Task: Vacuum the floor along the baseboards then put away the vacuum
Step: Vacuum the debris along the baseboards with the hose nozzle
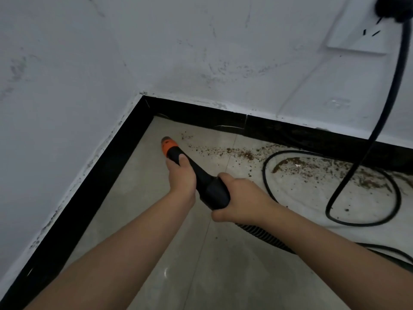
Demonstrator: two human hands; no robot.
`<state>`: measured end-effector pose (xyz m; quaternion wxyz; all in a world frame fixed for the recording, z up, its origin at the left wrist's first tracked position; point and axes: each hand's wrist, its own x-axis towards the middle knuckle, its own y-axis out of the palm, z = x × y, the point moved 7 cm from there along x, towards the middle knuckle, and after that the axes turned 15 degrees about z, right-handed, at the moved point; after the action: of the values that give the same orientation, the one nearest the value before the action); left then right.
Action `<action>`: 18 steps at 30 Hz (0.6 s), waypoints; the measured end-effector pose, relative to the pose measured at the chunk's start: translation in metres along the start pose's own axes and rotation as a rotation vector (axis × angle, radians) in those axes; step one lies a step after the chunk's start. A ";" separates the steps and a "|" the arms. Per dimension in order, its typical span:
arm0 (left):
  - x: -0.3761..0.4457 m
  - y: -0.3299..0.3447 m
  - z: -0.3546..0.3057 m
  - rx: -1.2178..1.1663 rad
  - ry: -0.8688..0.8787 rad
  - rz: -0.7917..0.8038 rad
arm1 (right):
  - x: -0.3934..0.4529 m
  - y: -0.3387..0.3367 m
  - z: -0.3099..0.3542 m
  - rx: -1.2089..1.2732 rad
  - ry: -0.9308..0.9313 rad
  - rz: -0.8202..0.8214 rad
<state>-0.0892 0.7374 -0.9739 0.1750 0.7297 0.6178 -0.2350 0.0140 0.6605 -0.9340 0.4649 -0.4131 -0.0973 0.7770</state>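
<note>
Both hands grip the black vacuum nozzle [201, 175], its orange tip [168, 144] low over the tiled floor [156, 220] near the corner.

Left hand [181, 177] wraps the tube just behind the tip, thumb on top; right hand [241, 198] curls around the thicker rear, where the ribbed hose [263, 237] trails toward 4 o'clock. Brown debris [290, 164] lies at 3 o'clock along the black baseboard [223, 118]. A power cord [362, 166] loops there, rising to the wall socket [357, 30] at 1 o'clock.
</note>
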 end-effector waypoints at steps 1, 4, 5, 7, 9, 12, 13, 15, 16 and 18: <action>0.006 -0.003 -0.005 0.021 0.007 -0.011 | 0.007 -0.001 0.001 0.024 -0.005 -0.018; 0.024 -0.007 -0.017 0.052 0.001 -0.015 | 0.022 -0.003 0.003 0.089 0.001 -0.063; 0.026 -0.006 -0.020 0.055 -0.003 -0.010 | 0.024 -0.003 0.003 0.099 0.008 -0.069; 0.025 -0.004 -0.019 0.045 -0.016 0.001 | 0.020 -0.004 0.003 0.081 0.017 -0.063; 0.017 0.000 -0.012 0.013 -0.030 0.015 | 0.009 -0.007 0.001 0.028 0.019 -0.046; 0.003 0.010 0.002 -0.027 -0.066 0.062 | -0.013 -0.010 -0.007 -0.020 0.030 -0.015; 0.000 0.014 0.006 -0.044 -0.073 0.089 | -0.019 -0.010 -0.010 -0.036 0.040 -0.009; -0.005 0.024 0.010 -0.058 -0.075 0.140 | -0.028 -0.010 -0.014 -0.064 0.067 -0.012; -0.006 0.028 0.011 -0.053 -0.074 0.154 | -0.030 -0.010 -0.016 -0.065 0.074 -0.020; -0.001 0.032 0.010 -0.039 -0.071 0.165 | -0.030 -0.012 -0.018 -0.048 0.076 -0.043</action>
<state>-0.0588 0.7252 -0.9822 0.2299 0.7658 0.5534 -0.2333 0.0420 0.6386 -0.9226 0.4747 -0.4510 -0.1068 0.7482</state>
